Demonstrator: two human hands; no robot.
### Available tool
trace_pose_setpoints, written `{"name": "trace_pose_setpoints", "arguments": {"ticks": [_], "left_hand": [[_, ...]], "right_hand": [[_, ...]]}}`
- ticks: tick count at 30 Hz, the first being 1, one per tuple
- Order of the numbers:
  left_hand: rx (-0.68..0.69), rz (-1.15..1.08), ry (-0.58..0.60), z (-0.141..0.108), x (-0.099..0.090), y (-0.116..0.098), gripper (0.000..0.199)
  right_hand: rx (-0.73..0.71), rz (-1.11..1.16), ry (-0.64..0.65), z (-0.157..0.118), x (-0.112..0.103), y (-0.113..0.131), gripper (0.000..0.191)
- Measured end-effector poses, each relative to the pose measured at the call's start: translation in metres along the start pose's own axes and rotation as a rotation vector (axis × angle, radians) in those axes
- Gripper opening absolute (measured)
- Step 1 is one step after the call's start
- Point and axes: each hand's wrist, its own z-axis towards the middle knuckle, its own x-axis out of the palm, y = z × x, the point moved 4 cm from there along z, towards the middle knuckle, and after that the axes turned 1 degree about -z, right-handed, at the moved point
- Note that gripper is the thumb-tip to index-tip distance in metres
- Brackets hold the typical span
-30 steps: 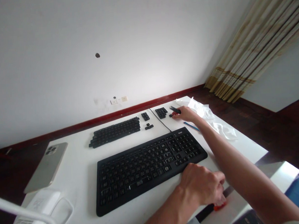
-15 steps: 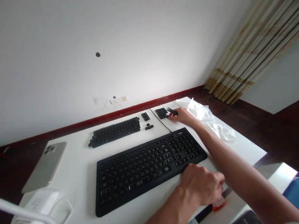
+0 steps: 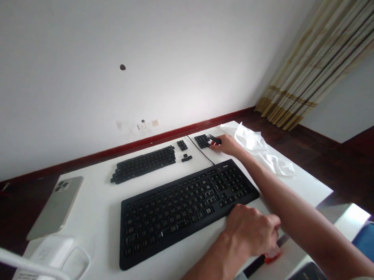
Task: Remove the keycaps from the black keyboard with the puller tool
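A black keyboard (image 3: 184, 210) with its keycaps off lies slantwise on the white table (image 3: 100, 210). Behind it, loose black keycaps are laid out in groups: a large block (image 3: 144, 163), a small block (image 3: 182, 145), a few arrow keys (image 3: 186, 158) and a number block (image 3: 202, 141). My right hand (image 3: 227, 145) reaches to the number block, its fingers closed round a small black tool (image 3: 214, 139). Below the keyboard's front edge my left hand (image 3: 253, 232) rests with curled fingers; a red and black object (image 3: 272, 258) shows under its fingertips, and its grip is partly hidden.
A phone (image 3: 56, 207) and a white power strip (image 3: 43, 262) with a cable lie at the left. Crumpled white plastic (image 3: 255, 145) lies beyond my right forearm. The keyboard cable (image 3: 201, 151) runs back between the keycap groups. A blue seat (image 3: 373, 245) is at the lower right.
A loose keycap at my right fingertips now sits against the number block; the hand has shifted very slightly. My left hand has hardly moved.
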Motion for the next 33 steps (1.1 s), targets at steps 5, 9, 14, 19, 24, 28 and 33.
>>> {"name": "trace_pose_setpoints", "arguments": {"ticks": [5,9,14,19,24,28,33], "left_hand": [[0.002,0.005,-0.007,-0.0002,-0.0005,-0.0005,0.023],[0.008,0.011,-0.016,-0.0002,-0.0008,-0.0007,0.023],[0.017,0.025,-0.026,-0.0004,-0.0015,-0.0015,0.022],[0.02,0.032,-0.036,-0.0012,-0.0017,-0.002,0.021],[0.015,0.035,-0.035,-0.0011,-0.0013,-0.0021,0.02],[0.017,0.042,-0.046,-0.0007,-0.0012,-0.0019,0.02],[0.017,0.039,-0.051,-0.0012,-0.0016,-0.0015,0.02]], "right_hand": [[-0.01,0.001,-0.011,-0.0007,-0.0003,0.0011,0.02],[-0.011,-0.004,-0.013,-0.0014,-0.0008,0.0021,0.02],[-0.008,-0.007,-0.02,-0.0023,-0.0015,0.0033,0.019],[-0.005,-0.004,-0.028,-0.0036,-0.0019,0.0046,0.018],[-0.002,-0.009,-0.026,-0.0039,-0.0025,0.0063,0.017],[-0.001,-0.01,-0.026,-0.0035,-0.0026,0.0063,0.016],[-0.002,-0.008,-0.016,-0.0031,-0.0022,0.0057,0.017]]}}
